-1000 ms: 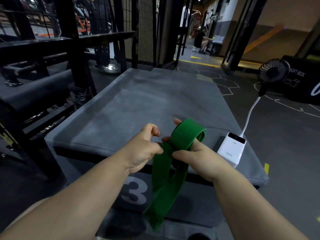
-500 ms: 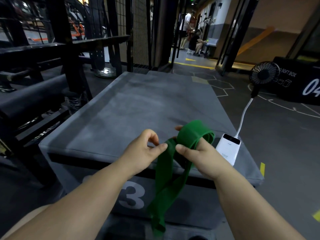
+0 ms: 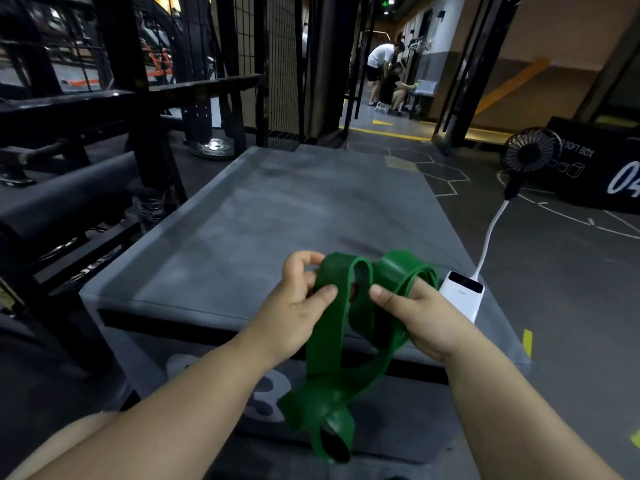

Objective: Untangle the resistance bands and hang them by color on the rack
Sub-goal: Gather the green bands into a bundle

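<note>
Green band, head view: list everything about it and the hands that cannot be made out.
Head view only:
- Green band: one band or two cannot be told; its loops cross and overlap below the hands.
- Right hand: its fingers are mostly hidden behind the band; the thumb shows.
- Dark frame at left: too dim to show hooks or other bands.

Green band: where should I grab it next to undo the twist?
I'd grip the band just above the crossing near its hanging bottom loop, coming from the left with the left hand; the right hand holds the top loop and the strands cross low.
</note>
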`<state>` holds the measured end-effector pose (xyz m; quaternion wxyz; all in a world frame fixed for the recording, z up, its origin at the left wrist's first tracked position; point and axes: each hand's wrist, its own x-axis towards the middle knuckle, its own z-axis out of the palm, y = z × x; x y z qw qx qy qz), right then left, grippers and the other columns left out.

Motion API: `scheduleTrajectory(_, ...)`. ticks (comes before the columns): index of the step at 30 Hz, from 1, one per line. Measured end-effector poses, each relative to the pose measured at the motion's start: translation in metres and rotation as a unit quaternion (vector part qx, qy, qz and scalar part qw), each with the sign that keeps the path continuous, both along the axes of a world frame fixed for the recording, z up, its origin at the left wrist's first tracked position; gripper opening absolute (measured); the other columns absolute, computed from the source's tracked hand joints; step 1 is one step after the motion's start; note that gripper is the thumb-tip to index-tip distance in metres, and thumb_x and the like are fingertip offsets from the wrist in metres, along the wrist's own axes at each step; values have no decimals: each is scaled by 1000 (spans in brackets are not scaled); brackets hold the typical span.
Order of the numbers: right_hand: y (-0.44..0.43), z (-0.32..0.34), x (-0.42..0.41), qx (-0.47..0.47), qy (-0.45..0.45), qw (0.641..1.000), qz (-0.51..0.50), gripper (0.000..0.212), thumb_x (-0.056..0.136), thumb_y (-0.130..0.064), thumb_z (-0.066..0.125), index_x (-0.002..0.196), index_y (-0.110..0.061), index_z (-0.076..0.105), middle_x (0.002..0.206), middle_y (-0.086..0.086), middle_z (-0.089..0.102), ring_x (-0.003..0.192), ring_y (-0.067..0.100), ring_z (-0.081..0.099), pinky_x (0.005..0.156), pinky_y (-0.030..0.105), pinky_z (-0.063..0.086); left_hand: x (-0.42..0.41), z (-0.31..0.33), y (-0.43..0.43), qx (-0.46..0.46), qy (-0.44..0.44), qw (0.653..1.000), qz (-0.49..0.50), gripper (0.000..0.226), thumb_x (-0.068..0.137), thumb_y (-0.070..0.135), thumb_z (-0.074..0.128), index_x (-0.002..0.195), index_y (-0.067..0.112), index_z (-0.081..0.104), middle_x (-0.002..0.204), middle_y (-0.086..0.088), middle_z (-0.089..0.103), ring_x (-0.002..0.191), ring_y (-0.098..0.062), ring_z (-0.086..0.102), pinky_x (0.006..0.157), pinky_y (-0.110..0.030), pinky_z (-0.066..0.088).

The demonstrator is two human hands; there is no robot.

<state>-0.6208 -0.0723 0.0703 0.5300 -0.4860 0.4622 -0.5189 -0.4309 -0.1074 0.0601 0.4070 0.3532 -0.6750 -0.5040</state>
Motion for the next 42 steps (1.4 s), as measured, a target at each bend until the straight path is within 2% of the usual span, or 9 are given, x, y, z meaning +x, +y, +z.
scheduleTrajectory(4, 7, -2, 5, 58, 87, 992, 69, 32, 71, -5, 73, 102, -12, 67, 97, 6, 75, 94, 23, 70, 89, 37, 55, -1, 2, -1, -47, -8, 999, 9, 21, 92, 28, 54, 108, 37, 44, 113, 8, 59, 110, -7, 57, 101, -36, 46)
scheduleTrajectory(10, 10, -3, 25, 72, 50, 987, 138, 30, 74, -19, 75, 99, -2, 69, 97, 23, 68, 89, 34, 65, 88, 48, 53, 3, 5, -5, -76, -31, 996, 38, 27, 79, 44, 58, 106, 43, 56, 112, 16, 60, 112, -4, 56, 102, -38, 45)
scheduleTrajectory(14, 10, -2, 26, 109, -1, 987, 121, 19, 78, -18, 66, 94, -9, 71, 86, 20, 71, 75, 29, 69, 74, 41, 60, 7, 6, -9, -65, -39, 997, 24, 30, 78, 49, 55, 109, 48, 56, 114, 14, 59, 111, -7, 56, 103, -42, 44)
scheduleTrajectory(19, 11, 0, 22, 115, -3, 987, 116, 24, 73, -16, 67, 95, -7, 69, 88, 13, 72, 80, 26, 69, 81, 42, 56, 15, 10, -8, -46, -28, 996, -66, 40, 74, 50, 63, 104, 46, 36, 117, 0, 47, 114, -12, 50, 105, -42, 42)
scheduleTrajectory(23, 13, 3, 17, 116, -36, 984, 133, 16, 74, -11, 63, 82, -9, 76, 84, 11, 74, 75, 20, 72, 65, 30, 57, 20, 10, -10, -89, -129, 985, -76, 48, 64, 58, 65, 100, 51, 34, 128, 4, 44, 131, -13, 42, 109, -41, 39)
scheduleTrajectory(27, 12, 0, 11, 116, 12, 982, 151, 19, 73, -11, 66, 91, -7, 73, 93, 11, 74, 83, 22, 71, 74, 32, 57, 21, 12, -16, -133, -125, 983, -33, 33, 75, 55, 58, 103, 39, 53, 121, 15, 54, 115, 1, 51, 100, -21, 41)
scheduleTrajectory(30, 13, 0, 9, 109, 108, 969, 194, 33, 74, -13, 67, 105, -5, 69, 103, 8, 72, 94, 20, 68, 83, 30, 55, 22, 17, -22, -191, -154, 969, -6, 8, 92, 26, 62, 97, 26, 68, 109, 11, 60, 101, 2, 55, 85, -5, 37)
scheduleTrajectory(35, 12, 3, 12, 91, 144, 952, 255, 51, 64, -16, 79, 110, -4, 62, 101, 8, 70, 94, 22, 65, 89, 38, 52, 17, 16, -18, -109, -161, 980, -50, 14, 96, 19, 55, 90, 25, 66, 91, 9, 68, 89, -3, 61, 86, -21, 45)
scheduleTrajectory(42, 11, 0, 12, 67, 73, 936, 337, 49, 68, 1, 77, 114, -3, 60, 103, 11, 69, 95, 23, 66, 88, 36, 53, 13, 16, -14, -11, -3, 998, -63, 19, 86, 32, 65, 80, 14, 58, 72, 1, 57, 69, -8, 54, 70, -25, 45)
